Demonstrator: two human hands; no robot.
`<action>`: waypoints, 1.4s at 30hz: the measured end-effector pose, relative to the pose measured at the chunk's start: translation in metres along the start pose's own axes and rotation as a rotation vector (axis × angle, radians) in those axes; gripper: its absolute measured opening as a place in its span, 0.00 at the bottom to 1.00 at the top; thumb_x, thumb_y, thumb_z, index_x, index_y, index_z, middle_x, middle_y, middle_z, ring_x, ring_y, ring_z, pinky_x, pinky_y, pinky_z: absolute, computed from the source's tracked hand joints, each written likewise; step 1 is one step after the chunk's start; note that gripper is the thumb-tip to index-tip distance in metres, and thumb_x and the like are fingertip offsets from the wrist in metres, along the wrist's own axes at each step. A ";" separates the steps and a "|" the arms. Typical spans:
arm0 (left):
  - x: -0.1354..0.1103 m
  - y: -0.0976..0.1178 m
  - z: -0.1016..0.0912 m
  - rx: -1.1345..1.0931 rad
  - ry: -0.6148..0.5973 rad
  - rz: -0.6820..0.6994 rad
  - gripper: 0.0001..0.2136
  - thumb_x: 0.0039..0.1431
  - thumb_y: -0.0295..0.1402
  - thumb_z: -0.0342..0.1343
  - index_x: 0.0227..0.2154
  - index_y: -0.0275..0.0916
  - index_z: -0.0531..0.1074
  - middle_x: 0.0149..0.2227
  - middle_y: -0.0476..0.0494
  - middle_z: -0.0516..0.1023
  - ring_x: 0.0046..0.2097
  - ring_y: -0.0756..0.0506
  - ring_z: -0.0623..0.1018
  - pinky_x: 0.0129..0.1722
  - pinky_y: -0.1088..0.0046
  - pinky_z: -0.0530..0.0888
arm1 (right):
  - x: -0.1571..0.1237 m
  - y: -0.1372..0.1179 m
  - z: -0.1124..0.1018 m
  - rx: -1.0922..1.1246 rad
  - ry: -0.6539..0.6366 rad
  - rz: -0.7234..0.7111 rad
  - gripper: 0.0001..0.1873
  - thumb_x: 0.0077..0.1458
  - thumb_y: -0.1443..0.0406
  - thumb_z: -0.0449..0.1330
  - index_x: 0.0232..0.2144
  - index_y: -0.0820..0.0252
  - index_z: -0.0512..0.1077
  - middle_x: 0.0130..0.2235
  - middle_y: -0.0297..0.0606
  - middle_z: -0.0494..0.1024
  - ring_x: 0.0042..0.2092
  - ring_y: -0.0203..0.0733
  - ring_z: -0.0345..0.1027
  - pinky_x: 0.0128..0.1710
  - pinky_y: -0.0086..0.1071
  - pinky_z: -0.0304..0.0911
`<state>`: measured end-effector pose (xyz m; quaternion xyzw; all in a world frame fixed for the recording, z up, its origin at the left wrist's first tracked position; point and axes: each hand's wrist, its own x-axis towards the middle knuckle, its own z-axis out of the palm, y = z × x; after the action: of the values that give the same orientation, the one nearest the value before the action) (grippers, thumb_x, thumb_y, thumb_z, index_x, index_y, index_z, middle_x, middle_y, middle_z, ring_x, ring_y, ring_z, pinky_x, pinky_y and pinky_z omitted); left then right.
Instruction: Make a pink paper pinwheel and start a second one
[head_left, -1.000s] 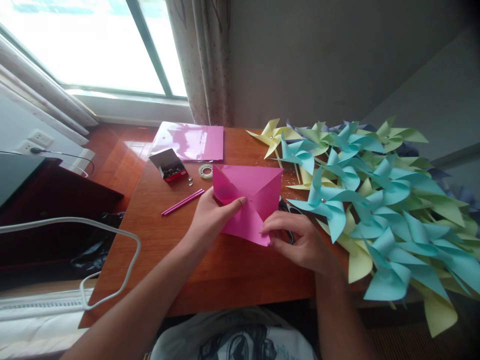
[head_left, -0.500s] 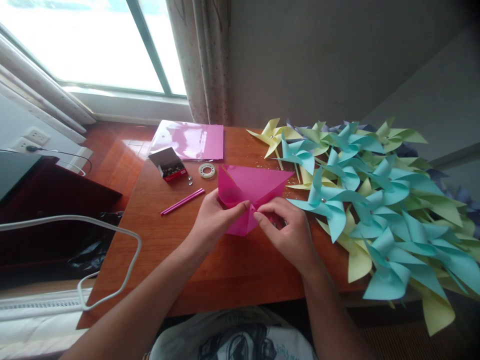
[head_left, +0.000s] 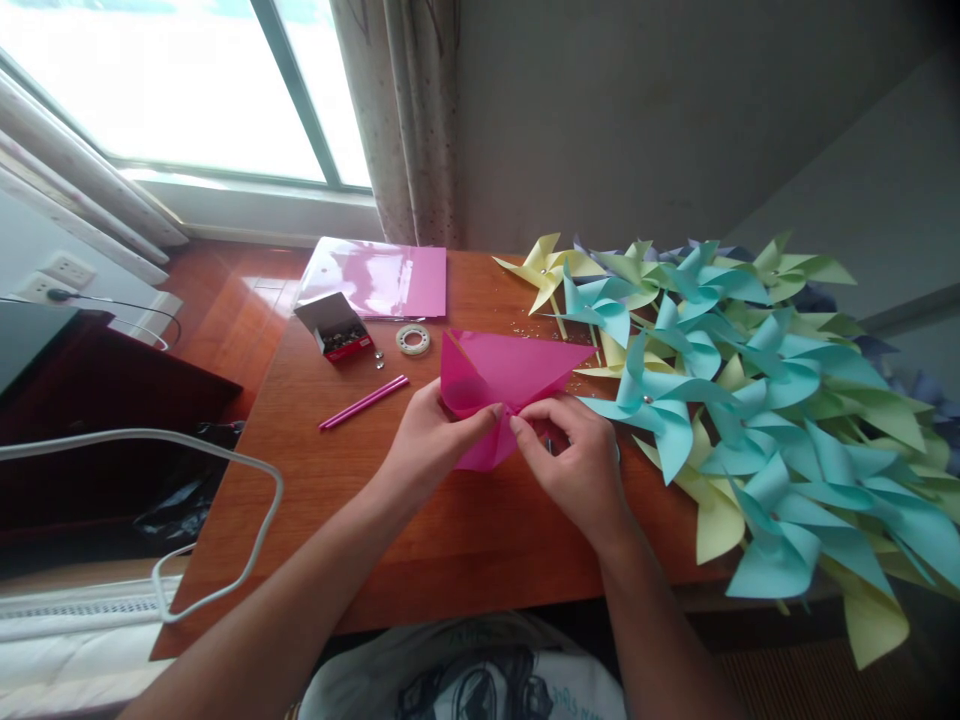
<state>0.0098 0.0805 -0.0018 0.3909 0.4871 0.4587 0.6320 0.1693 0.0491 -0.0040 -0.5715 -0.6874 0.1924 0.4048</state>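
Note:
A bright pink paper sheet (head_left: 514,365), partly folded with corners drawn toward its middle, is held up over the table between both hands. My left hand (head_left: 435,430) grips its left side, thumb pressed near the centre. With thumb and index finger pinched, my right hand (head_left: 570,445) holds the paper at the centre fold. Whether a small pin is between those fingers cannot be made out. Something metallic, perhaps scissors, shows partly under my right hand. Two pink sticks (head_left: 364,403) lie left of my left hand.
An open small box of metal fasteners (head_left: 335,330), a tape roll (head_left: 413,340) and a glossy pack of pink paper (head_left: 375,280) lie on the wooden table (head_left: 480,560). Many finished paper pinwheels (head_left: 701,355) in blue, yellow, green and purple crowd the right side. A white cable hangs at left.
The pink paper and both hands have shifted very slightly to the right. My right thumb and index finger stay pinched at the paper's centre.

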 end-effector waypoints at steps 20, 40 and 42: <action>0.000 -0.002 0.001 -0.043 -0.093 0.023 0.15 0.42 0.29 0.73 0.34 0.34 0.78 0.33 0.46 0.82 0.34 0.47 0.77 0.36 0.75 0.75 | 0.001 0.005 0.001 -0.001 0.014 0.041 0.07 0.56 0.69 0.62 0.26 0.60 0.72 0.26 0.31 0.70 0.28 0.36 0.63 0.30 0.30 0.57; 0.002 -0.004 -0.004 -0.029 -0.006 -0.112 0.17 0.45 0.35 0.72 0.37 0.33 0.78 0.37 0.40 0.83 0.36 0.44 0.79 0.36 0.71 0.75 | 0.007 0.014 -0.005 0.366 0.563 0.225 0.10 0.56 0.61 0.66 0.39 0.57 0.74 0.38 0.37 0.77 0.36 0.38 0.70 0.32 0.29 0.66; 0.003 -0.005 -0.005 -0.020 -0.017 -0.116 0.18 0.45 0.36 0.72 0.37 0.33 0.78 0.38 0.39 0.83 0.37 0.43 0.79 0.37 0.70 0.75 | 0.009 0.016 -0.003 0.406 0.550 0.227 0.10 0.56 0.61 0.66 0.40 0.58 0.74 0.39 0.38 0.78 0.38 0.39 0.71 0.33 0.30 0.67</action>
<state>0.0061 0.0820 -0.0078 0.3596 0.4991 0.4229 0.6654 0.1818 0.0615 -0.0106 -0.5828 -0.4326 0.2076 0.6559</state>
